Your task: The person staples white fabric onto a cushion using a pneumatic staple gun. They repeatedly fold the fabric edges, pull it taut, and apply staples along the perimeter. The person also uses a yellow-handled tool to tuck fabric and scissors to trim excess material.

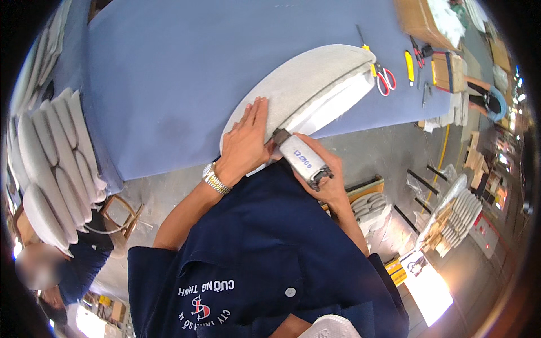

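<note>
A grey fabric-covered, curved cushion (298,79) lies at the near edge of the blue table, its white underside (338,107) showing along the side toward me. My left hand (246,139) rests flat on the cushion's near left end, fingers stretched out. In my right hand (333,166) is a staple gun (303,153) with a pale grey body and dark nose. The nose meets the cushion's near edge, close to my left thumb; the exact contact point is hidden.
Red-handled scissors (386,81) lie beyond the cushion's right end. Further right are a yellow cutter (409,67), red-handled pliers (417,53) and a cardboard box (422,22). Grey cushions (53,158) are stacked at the left, where another person (84,270) is.
</note>
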The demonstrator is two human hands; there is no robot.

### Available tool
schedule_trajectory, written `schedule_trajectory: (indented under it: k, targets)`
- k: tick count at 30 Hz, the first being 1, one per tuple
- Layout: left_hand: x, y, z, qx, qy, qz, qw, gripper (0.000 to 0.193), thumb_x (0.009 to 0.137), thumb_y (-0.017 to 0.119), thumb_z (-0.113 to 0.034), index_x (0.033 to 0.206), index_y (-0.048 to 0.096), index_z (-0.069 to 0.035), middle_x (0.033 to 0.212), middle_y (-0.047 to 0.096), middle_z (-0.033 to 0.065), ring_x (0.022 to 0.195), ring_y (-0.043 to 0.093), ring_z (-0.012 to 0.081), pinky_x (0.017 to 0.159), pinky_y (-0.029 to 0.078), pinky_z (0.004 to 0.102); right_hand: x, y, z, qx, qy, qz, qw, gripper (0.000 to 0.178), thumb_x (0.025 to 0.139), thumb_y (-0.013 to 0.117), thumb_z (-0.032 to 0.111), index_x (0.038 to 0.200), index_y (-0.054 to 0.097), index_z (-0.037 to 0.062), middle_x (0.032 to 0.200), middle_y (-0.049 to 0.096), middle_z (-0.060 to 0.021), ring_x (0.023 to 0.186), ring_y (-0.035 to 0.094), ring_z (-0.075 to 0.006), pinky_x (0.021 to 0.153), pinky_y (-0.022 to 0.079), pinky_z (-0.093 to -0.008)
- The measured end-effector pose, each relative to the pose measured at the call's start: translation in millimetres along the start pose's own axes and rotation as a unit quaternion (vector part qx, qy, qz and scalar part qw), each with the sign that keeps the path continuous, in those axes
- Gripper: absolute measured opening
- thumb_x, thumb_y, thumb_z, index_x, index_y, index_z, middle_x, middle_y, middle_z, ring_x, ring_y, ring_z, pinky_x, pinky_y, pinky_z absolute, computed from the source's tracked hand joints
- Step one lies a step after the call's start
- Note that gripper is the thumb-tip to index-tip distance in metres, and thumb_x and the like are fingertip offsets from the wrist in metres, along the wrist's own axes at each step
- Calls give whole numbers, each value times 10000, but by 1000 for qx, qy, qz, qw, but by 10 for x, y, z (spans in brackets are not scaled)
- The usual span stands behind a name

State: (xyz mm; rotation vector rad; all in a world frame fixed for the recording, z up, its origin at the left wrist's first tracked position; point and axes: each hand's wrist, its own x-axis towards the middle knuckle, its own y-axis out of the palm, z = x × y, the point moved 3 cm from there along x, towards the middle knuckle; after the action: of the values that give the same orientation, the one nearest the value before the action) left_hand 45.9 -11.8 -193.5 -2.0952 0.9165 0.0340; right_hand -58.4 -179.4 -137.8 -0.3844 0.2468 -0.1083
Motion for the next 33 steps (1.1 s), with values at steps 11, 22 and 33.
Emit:
schedule_trajectory:
  k: [11, 22, 33]
  targets:
    - [-20, 232, 106, -24, 62, -49, 997, 1052, 757, 886, -294, 1586, 326, 28, 1593, 430, 271, 1460, 451, 417, 1162, 434, 449, -182, 69, -229, 24, -17, -14, 999, 797, 702, 822, 151, 1456, 573, 79, 1348, 669, -221, 1232, 673, -351, 1067, 513, -404]
    - [46, 241, 162, -108, 91, -6, 990, 925, 859, 761, -218, 1603, 275, 37, 1588, 405, 318, 1455, 417, 480, 1196, 358, 467, -193, 85, -48, 48, -4, -26, 998, 632, 742, 811, 146, 1339, 618, 74, 1179, 721, -228, 1091, 703, -418, 903, 556, -461]
    - [122, 114, 104, -97, 165, -12, 981, 1057, 811, 838, -262, 1634, 229, 3, 1625, 352, 299, 1504, 359, 455, 1223, 322, 476, -73, 215, -52, 31, 36, -33, 998, 627, 714, 813, 109, 1307, 608, 94, 1117, 727, -202, 1051, 698, -418, 866, 552, -466]
